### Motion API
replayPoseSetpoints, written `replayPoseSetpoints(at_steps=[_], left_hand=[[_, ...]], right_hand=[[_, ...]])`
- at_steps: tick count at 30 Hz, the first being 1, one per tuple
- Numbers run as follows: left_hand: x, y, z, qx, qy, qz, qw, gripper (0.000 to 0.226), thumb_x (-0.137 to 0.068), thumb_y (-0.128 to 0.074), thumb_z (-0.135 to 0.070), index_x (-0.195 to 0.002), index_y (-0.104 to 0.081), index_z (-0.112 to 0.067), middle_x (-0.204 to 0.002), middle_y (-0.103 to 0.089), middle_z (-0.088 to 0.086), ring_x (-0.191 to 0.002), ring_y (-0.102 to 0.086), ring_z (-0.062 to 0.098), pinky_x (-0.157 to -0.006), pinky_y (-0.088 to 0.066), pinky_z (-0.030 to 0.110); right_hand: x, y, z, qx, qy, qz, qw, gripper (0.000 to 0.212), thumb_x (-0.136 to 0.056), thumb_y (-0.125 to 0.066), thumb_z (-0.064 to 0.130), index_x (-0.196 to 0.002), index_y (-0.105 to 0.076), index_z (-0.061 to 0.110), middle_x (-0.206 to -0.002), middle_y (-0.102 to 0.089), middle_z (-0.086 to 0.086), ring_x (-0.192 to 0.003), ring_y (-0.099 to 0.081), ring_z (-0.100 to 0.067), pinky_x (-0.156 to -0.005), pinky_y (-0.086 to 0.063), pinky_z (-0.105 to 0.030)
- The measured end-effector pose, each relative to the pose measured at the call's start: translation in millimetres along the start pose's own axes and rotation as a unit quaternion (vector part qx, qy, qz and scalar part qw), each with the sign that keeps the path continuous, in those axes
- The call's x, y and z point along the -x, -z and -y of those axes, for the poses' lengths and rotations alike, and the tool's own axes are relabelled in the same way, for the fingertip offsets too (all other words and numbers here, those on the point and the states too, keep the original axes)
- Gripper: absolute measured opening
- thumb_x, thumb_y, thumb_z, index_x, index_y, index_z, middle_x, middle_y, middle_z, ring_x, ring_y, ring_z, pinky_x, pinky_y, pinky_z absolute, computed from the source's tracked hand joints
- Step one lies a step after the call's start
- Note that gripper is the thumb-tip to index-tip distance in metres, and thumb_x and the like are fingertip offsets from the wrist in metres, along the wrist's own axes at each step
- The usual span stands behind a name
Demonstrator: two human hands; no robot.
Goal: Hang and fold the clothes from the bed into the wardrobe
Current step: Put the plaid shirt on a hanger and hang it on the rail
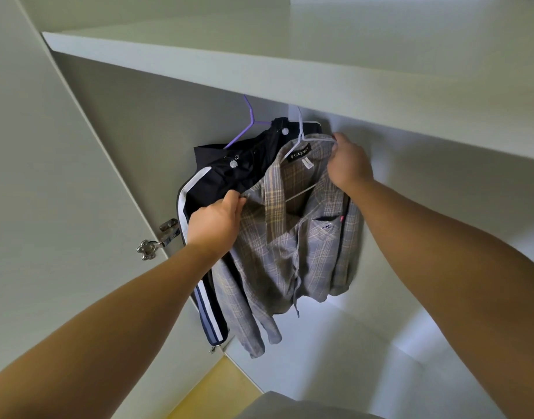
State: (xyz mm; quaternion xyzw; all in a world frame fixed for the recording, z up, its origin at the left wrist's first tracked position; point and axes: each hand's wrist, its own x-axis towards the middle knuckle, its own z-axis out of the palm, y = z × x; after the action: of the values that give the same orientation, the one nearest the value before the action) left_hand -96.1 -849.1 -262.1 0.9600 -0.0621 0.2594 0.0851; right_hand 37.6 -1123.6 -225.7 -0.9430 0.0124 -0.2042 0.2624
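- Two bare forearms reach up and in from the bottom corners, nearest the lens. The left hand [214, 225] pinches the left shoulder edge of a plaid shirt [290, 261] between thumb and curled fingers. The right hand [349, 164] is curled over the shirt's right shoulder, at the end of the hanger arm.
- The wardrobe [365, 337] fills the view, pale grey-white inside, with its door [48, 176] swung open on the left.
- A broad shelf [259, 65] runs across the top, and both hanger hooks pass up out of sight behind its front edge.
- The plaid shirt, grey with tan lines, hangs on a white hanger [300, 128] inside the wardrobe, under the shelf. Its collar is spread open, its front is unbuttoned and its sleeves hang down.
- A dark jacket [226, 176] with white side stripes hangs just to the left on a purple hanger [250, 116], touching the shirt.
- A strip of yellow floor [217, 385] shows below the wardrobe's front edge.
- A metal hinge [160, 240] joins the door to the wardrobe side.
- A black label [300, 152] inside the collar reads CAESAR.
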Motion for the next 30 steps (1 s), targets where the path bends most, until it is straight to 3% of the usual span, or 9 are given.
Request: replayPoseSetpoints(at_steps=[5, 9, 13, 18, 20, 23, 26, 30], left_hand=[[-3, 4, 2, -0.013, 0.012, 0.01, 1.0, 0.035, -0.108, -0.034, -0.039, -0.094, -0.05, -0.011, -0.054, -0.039, -0.007, -0.043, -0.045, 0.027, -0.043, -0.036, 0.031], [-9, 13, -7, 0.007, 0.019, 0.016, 1.0, 0.038, -0.107, -0.033, -0.046, -0.104, -0.053, -0.015, -0.071, -0.061, 0.001, -0.057, -0.058, 0.031, -0.051, -0.046, 0.037], [-16, 19, -17, 0.009, 0.017, 0.019, 1.0, 0.039, -0.106, -0.034, -0.05, -0.115, -0.055, -0.018, -0.087, -0.068, 0.002, -0.067, -0.062, 0.031, -0.056, -0.047, 0.037], [-23, 23, -29, 0.072, -0.061, -0.047, 0.994, 0.027, -0.103, -0.05, -0.036, -0.114, -0.058, -0.013, -0.108, -0.062, 0.006, -0.095, -0.06, 0.029, -0.069, -0.046, 0.038], [-25, 22, -37, 0.068, -0.115, -0.088, 0.987, 0.021, -0.099, -0.055, -0.03, -0.108, -0.06, -0.011, -0.106, -0.061, 0.007, -0.093, -0.057, 0.031, -0.077, -0.046, 0.043], [-17, 26, -59, 0.098, -0.166, -0.115, 0.974, 0.013, -0.096, -0.06, -0.025, -0.099, -0.062, -0.013, -0.1, -0.06, 0.006, -0.087, -0.054, 0.029, -0.075, -0.04, 0.041], [-6, 32, -86, 0.191, -0.231, -0.071, 0.951, 0.013, -0.096, -0.057, -0.024, -0.095, -0.061, -0.011, -0.092, -0.059, 0.006, -0.082, -0.055, 0.027, -0.072, -0.045, 0.044], [24, 51, -140, 0.353, -0.263, 0.014, 0.898, 0.011, -0.1, -0.056, -0.021, -0.097, -0.061, -0.012, -0.092, -0.059, 0.001, -0.078, -0.056, 0.017, -0.072, -0.05, 0.038]], right_hand=[[1, 0, 5, -0.034, 0.004, 0.028, 0.999, 0.024, -0.1, -0.044, 0.016, -0.111, -0.062, 0.004, -0.102, -0.066, -0.02, -0.095, -0.063, -0.039, -0.084, -0.053, -0.044], [9, -1, 11, -0.07, 0.0, 0.004, 0.998, 0.033, -0.101, -0.048, 0.02, -0.129, -0.052, 0.004, -0.12, -0.061, -0.02, -0.109, -0.06, -0.038, -0.094, -0.051, -0.047], [24, 0, 18, -0.087, -0.023, -0.022, 0.996, 0.051, -0.098, -0.049, 0.025, -0.145, -0.038, 0.007, -0.138, -0.052, -0.017, -0.125, -0.053, -0.037, -0.103, -0.048, -0.049], [52, 9, 24, -0.135, -0.083, -0.033, 0.987, 0.048, -0.096, -0.038, 0.039, -0.137, -0.047, 0.016, -0.127, -0.062, -0.011, -0.113, -0.061, -0.034, -0.097, -0.053, -0.049], [63, 13, 23, -0.12, -0.097, -0.033, 0.988, 0.045, -0.1, -0.041, 0.036, -0.139, -0.049, 0.014, -0.133, -0.061, -0.014, -0.121, -0.058, -0.036, -0.102, -0.049, -0.047], [84, 19, 22, -0.126, -0.137, -0.043, 0.982, 0.048, -0.097, -0.037, 0.04, -0.134, -0.054, 0.015, -0.133, -0.061, -0.016, -0.122, -0.057, -0.036, -0.096, -0.049, -0.038], [122, 36, 21, -0.156, -0.193, -0.078, 0.965, 0.041, -0.103, -0.038, 0.032, -0.13, -0.059, 0.009, -0.127, -0.063, -0.017, -0.115, -0.06, -0.035, -0.084, -0.043, -0.031], [195, 60, 7, -0.167, -0.272, -0.121, 0.94, 0.038, -0.107, -0.04, 0.029, -0.136, -0.055, 0.009, -0.137, -0.06, -0.01, -0.125, -0.056, -0.028, -0.093, -0.038, -0.025]])
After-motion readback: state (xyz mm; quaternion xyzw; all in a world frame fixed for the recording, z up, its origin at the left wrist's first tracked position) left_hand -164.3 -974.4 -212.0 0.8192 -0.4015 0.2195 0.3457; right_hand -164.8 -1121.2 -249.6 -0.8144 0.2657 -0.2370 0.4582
